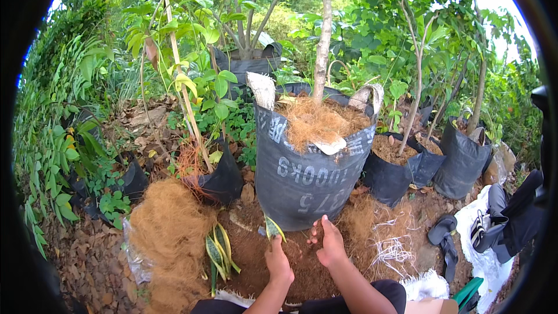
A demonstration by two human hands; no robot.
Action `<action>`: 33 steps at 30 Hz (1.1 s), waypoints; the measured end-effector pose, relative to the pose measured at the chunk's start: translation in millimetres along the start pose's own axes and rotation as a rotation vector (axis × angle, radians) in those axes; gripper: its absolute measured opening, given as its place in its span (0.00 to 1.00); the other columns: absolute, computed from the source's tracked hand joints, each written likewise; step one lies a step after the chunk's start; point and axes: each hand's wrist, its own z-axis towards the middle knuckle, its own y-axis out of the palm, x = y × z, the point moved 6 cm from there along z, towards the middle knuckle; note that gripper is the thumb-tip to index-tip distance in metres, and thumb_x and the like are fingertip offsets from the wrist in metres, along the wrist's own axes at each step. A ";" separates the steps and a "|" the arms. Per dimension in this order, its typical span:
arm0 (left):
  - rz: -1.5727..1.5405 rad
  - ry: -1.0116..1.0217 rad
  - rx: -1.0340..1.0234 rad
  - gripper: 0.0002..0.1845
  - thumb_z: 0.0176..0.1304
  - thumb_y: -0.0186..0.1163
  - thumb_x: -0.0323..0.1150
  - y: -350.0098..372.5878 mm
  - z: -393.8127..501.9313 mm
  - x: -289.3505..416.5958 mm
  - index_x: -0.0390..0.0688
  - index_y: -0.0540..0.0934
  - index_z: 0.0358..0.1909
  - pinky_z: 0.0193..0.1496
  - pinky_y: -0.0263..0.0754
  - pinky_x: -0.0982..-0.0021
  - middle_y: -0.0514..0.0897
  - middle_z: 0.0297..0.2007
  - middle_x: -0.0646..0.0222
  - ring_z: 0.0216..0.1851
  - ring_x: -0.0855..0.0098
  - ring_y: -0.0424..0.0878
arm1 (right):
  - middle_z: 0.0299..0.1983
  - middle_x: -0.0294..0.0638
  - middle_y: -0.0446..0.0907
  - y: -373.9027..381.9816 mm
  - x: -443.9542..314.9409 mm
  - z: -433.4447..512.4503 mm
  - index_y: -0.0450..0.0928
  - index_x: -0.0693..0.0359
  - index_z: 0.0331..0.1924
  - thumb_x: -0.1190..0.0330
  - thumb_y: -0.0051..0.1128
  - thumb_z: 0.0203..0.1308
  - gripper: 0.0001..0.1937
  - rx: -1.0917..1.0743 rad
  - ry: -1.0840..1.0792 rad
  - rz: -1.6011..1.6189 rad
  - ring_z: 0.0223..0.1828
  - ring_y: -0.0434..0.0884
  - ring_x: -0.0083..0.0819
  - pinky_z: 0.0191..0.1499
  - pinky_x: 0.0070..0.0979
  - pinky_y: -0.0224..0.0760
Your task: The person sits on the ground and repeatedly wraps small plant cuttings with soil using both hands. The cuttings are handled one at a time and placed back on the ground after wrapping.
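Note:
My left hand (277, 256) holds a variegated snake plant leaf (273, 228) upright by its lower part, just in front of a large black fabric grow bag (305, 183). To its right, my right hand (330, 242) is raised with the fingers apart and somewhat curled; I see nothing held in it. Coconut fibre (316, 120) covers much of the soil at the foot of a tree trunk inside the bag, with a pale flat piece (331, 145) at the rim. More snake plant leaves (219, 250) lie on the ground at the left, beside a heap of loose fibre (168, 235).
Smaller black planting bags (220, 183) stand on both sides. White string (394, 248) lies on fibre at the right. Beyond it are dark sandals (444, 229), a white sheet (471, 244) and another person's legs (518, 218). Dry leaves (83, 266) cover the left ground.

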 end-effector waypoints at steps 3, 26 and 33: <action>0.007 -0.067 0.073 0.19 0.71 0.58 0.44 -2.0 -1.7 -2.7 0.36 0.79 0.46 0.27 0.78 0.62 0.84 0.34 0.64 0.28 0.67 0.84 | 0.31 0.35 0.76 6.8 4.9 -2.0 0.76 0.57 0.42 0.53 0.48 0.78 0.17 0.023 0.015 -0.080 0.30 0.75 0.28 0.38 0.32 0.74; 0.079 -0.006 0.121 0.26 0.67 0.63 0.48 -13.1 -7.5 -1.4 0.28 0.82 0.43 0.45 0.76 0.60 0.85 0.38 0.58 0.39 0.66 0.83 | 0.29 0.40 0.75 6.1 16.5 -16.8 0.73 0.57 0.34 0.48 0.43 0.79 0.22 0.064 0.096 0.100 0.33 0.75 0.35 0.40 0.37 0.72; 0.197 -0.054 0.051 0.27 0.67 0.62 0.51 -21.2 10.1 -16.6 0.35 0.79 0.52 0.48 0.79 0.57 0.83 0.45 0.59 0.44 0.62 0.83 | 0.28 0.39 0.75 3.9 19.5 -12.1 0.74 0.57 0.35 0.47 0.44 0.78 0.22 0.081 0.079 0.183 0.33 0.76 0.35 0.41 0.38 0.72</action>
